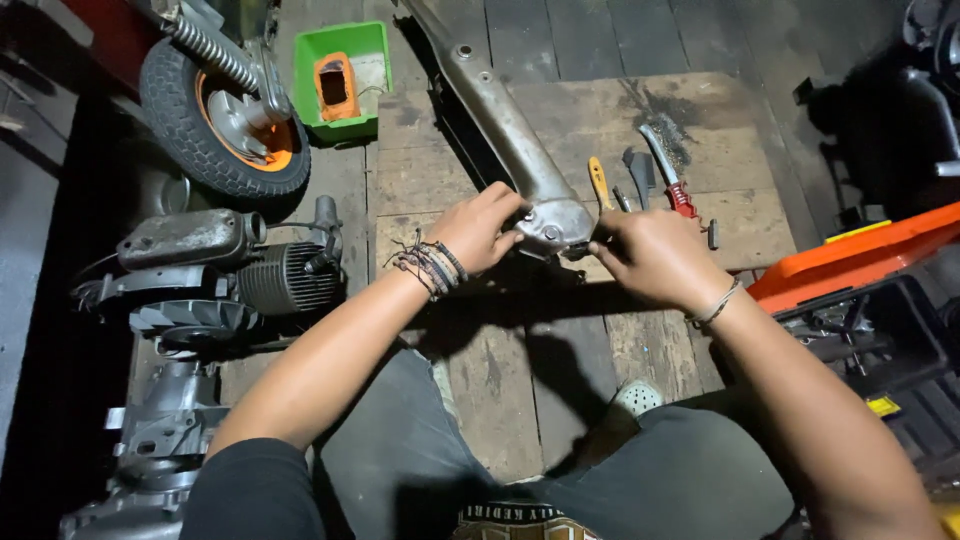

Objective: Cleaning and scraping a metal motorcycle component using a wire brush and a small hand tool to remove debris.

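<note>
1. Two hands work at the near end of a long grey metal part [510, 140] that lies aslant on the wooden floor [500, 380], running from the top middle down to the centre of the view.
2. Far left, a small wheel [215, 115] with a black tyre and orange rim stands by a coiled spring, at the top corner.
3. Below it lies an engine [230, 270] with a finned cylinder and a dull grey casing, well apart from the hands.
4. Just right of the wheel sits a green tray [375, 60] holding an orange block.
5. The left hand [478, 230], with dark cords around its wrist, curls over the left side of the part's rounded end, fingers bent and gripping it.
6. The right hand [650, 255], wearing a thin wrist band, meets that same end from the right; its fingertips pinch something small and dark against the metal, too hidden to identify.
7. Beyond the right hand, tools lie on a paler board: a yellow-handled tool [598, 182], a dark flat piece [640, 172], and a red-handled wire brush [668, 172].
8. Far right, an orange lid [850, 258] tilts over a dark toolbox [880, 340].
9. The person's knees in dark trousers fill the bottom edge.
</note>
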